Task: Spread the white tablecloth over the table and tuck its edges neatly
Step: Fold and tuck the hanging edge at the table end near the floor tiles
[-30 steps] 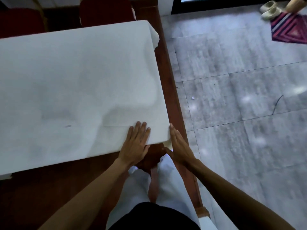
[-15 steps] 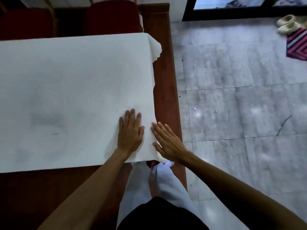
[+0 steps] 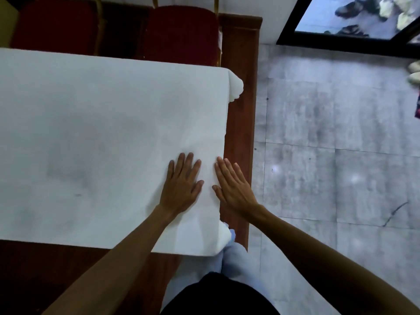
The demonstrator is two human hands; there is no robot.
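We are looking down on the white tablecloth (image 3: 91, 133) lying flat over the table (image 3: 241, 133); our left hand (image 3: 183, 187) is pressing palm-down on the cloth near its right edge, fingers straight and slightly spread; just beside it our right hand (image 3: 231, 187) is lying flat along that edge, fingers straight and close together; beyond them a bare wooden strip is showing.

White tablecloth (image 3: 102, 133), plain with faint grey mottling, under the left hand (image 3: 181, 187). Reddish-brown wooden desk (image 3: 239, 133) showing just right of the right hand (image 3: 234, 189). Dark red chairs (image 3: 181, 32) with gold-coloured frames, well ahead of both hands. Grey, cloudy-patterned floor tiles (image 3: 329, 155) farther right; black door frame (image 3: 286, 39) beyond.
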